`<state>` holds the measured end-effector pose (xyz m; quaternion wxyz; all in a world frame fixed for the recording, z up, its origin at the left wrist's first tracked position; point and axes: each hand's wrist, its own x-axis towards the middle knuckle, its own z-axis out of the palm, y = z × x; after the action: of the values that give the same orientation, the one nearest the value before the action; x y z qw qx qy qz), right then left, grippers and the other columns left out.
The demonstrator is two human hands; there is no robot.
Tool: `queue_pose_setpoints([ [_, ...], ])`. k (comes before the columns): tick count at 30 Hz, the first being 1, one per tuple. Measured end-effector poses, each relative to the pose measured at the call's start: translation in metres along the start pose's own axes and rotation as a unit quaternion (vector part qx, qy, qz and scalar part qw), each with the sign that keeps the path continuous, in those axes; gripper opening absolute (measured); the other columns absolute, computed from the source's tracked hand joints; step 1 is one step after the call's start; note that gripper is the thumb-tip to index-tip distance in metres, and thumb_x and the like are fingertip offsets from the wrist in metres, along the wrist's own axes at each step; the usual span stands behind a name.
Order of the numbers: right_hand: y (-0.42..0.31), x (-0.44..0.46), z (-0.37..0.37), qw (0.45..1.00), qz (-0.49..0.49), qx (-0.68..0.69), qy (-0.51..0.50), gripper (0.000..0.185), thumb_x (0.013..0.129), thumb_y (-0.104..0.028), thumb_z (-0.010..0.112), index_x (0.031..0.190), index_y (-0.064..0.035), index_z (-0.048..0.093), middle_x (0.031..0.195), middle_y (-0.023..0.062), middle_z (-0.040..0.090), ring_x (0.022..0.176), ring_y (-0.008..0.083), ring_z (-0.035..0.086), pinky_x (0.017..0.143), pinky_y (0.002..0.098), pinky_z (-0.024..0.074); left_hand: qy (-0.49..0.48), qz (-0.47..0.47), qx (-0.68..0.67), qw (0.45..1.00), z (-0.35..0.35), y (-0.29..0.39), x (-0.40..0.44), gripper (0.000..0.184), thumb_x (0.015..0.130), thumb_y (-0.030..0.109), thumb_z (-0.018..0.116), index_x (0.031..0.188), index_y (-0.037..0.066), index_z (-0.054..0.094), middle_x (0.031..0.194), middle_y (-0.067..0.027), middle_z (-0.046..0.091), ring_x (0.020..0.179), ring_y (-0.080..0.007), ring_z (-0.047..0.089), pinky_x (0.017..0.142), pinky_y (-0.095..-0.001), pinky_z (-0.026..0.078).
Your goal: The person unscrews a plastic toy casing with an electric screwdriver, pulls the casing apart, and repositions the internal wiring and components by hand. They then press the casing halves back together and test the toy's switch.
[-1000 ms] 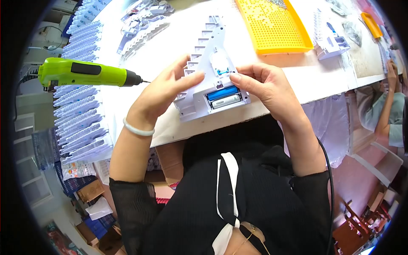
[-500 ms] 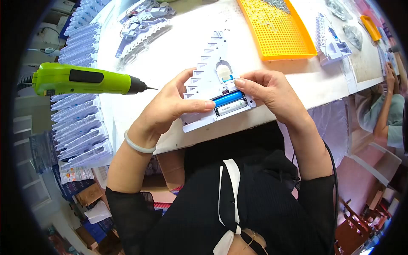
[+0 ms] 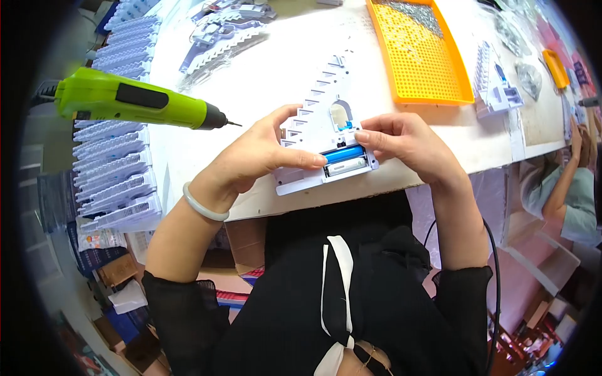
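Observation:
A white plastic housing (image 3: 320, 119) with a stepped, toothed edge and an arched opening is held just over the table's near edge. In its battery compartment, a blue battery (image 3: 345, 155) lies beside a white-and-silver one (image 3: 347, 167). My left hand (image 3: 257, 153) grips the housing's left side, its thumb touching the blue battery's left end. My right hand (image 3: 417, 144) is closed at the right side, thumb and fingers pinching near a small blue part (image 3: 345, 126). Some of the right fingertips are hidden behind the housing.
A green electric screwdriver (image 3: 141, 100) hangs at the left, its bit pointing toward my left hand. Stacked toothed housings (image 3: 116, 156) line the left edge. A yellow perforated tray (image 3: 433, 81) with small metal pieces is at the back; another housing (image 3: 498, 94) is right of it. A co-worker's arm (image 3: 564, 178) shows far right.
The whole view has shifted slightly. My hands and the housing appear a little farther right, with the same grip; the screwdriver's bit sits slightly to the right.

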<state>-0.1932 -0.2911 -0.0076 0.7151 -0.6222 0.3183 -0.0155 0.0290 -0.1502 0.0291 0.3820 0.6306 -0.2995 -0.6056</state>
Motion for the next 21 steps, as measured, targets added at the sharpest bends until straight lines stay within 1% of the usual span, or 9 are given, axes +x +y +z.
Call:
queue_pose_setpoints([
  [2,0.003,-0.003,0.002,0.999,-0.022,0.029,0.01,0.047,0.095,-0.032,0.075,0.121,0.0063,0.07,0.102,0.0076,0.072,0.093,0.0105,0.063,0.085,0.0255,0.0506,-0.007,0.012,-0.022,1.0,0.0,-0.008,0.001,0.104,0.069,0.01,0.091,0.153,-0.011,0.032,0.135,-0.0222,0.06,0.123,-0.0261,0.061,0.108,-0.0336,0.046],
  [3,-0.002,-0.005,0.002,1.0,-0.004,0.019,0.013,0.045,0.097,-0.03,0.073,0.125,0.0052,0.067,0.109,0.0074,0.071,0.098,0.0116,0.063,0.09,0.0272,0.05,0.011,0.024,-0.02,0.999,0.0,-0.013,0.002,0.104,0.069,0.009,0.091,0.153,-0.01,0.032,0.136,-0.0221,0.059,0.123,-0.026,0.061,0.108,-0.0344,0.046],
  [6,0.001,-0.008,0.007,0.995,-0.057,0.075,0.019,0.044,0.098,-0.026,0.071,0.129,0.0048,0.064,0.114,0.0079,0.07,0.103,0.0131,0.064,0.094,0.0283,0.0498,0.025,0.084,-0.054,0.995,0.008,-0.016,0.003,0.102,0.07,0.009,0.093,0.151,-0.01,0.034,0.132,-0.0242,0.06,0.12,-0.027,0.062,0.103,-0.0339,0.05],
  [9,0.005,-0.01,0.002,0.991,-0.029,0.125,-0.032,0.043,0.101,-0.023,0.069,0.132,0.0056,0.06,0.118,0.0081,0.069,0.105,0.0116,0.065,0.092,0.0269,0.052,0.044,0.091,-0.046,0.994,0.011,-0.013,0.001,0.103,0.069,0.007,0.092,0.152,-0.009,0.032,0.135,-0.02,0.058,0.123,-0.0251,0.06,0.108,-0.0352,0.046],
  [10,0.008,-0.011,0.003,0.991,-0.045,0.123,-0.036,0.042,0.101,-0.02,0.068,0.133,0.0061,0.059,0.117,0.0078,0.069,0.105,0.0126,0.065,0.093,0.0274,0.052,0.04,0.103,-0.041,0.993,0.011,-0.012,-0.001,0.103,0.069,0.007,0.092,0.152,-0.009,0.032,0.135,-0.0199,0.058,0.124,-0.0249,0.059,0.107,-0.0353,0.046],
  [13,0.016,-0.016,0.007,0.987,-0.092,0.13,-0.008,0.043,0.099,-0.017,0.07,0.133,0.0071,0.058,0.119,0.0091,0.068,0.107,0.0137,0.065,0.095,0.0285,0.0518,0.015,0.128,-0.031,0.991,0.01,-0.011,-0.002,0.103,0.068,0.004,0.093,0.152,-0.008,0.033,0.135,-0.0187,0.058,0.124,-0.0239,0.059,0.107,-0.0354,0.047],
  [15,0.015,-0.019,0.01,0.983,-0.117,0.141,0.008,0.044,0.098,-0.016,0.071,0.133,0.0072,0.057,0.12,0.0096,0.068,0.109,0.0137,0.064,0.095,0.0291,0.0518,0.022,0.15,-0.028,0.988,0.01,-0.013,-0.002,0.104,0.068,0.008,0.094,0.151,-0.008,0.034,0.133,-0.0207,0.059,0.121,-0.0247,0.061,0.103,-0.0345,0.05],
  [18,0.012,-0.023,0.013,0.98,-0.123,0.154,0.01,0.045,0.098,-0.015,0.072,0.134,0.0059,0.057,0.123,0.0098,0.066,0.11,0.014,0.064,0.095,0.0296,0.0517,0.02,0.152,-0.03,0.988,0.006,-0.012,-0.004,0.104,0.068,0.01,0.095,0.151,-0.008,0.035,0.131,-0.0212,0.06,0.119,-0.0252,0.062,0.102,-0.0341,0.051],
  [21,0.009,-0.024,0.013,0.982,-0.115,0.149,-0.013,0.047,0.094,-0.018,0.076,0.132,0.0035,0.058,0.121,0.0085,0.065,0.109,0.0139,0.063,0.095,0.0295,0.0518,0.01,0.152,-0.019,0.988,0.005,-0.011,-0.008,0.104,0.067,0.009,0.095,0.151,-0.007,0.036,0.129,-0.0206,0.062,0.118,-0.0253,0.063,0.102,-0.034,0.051],
])
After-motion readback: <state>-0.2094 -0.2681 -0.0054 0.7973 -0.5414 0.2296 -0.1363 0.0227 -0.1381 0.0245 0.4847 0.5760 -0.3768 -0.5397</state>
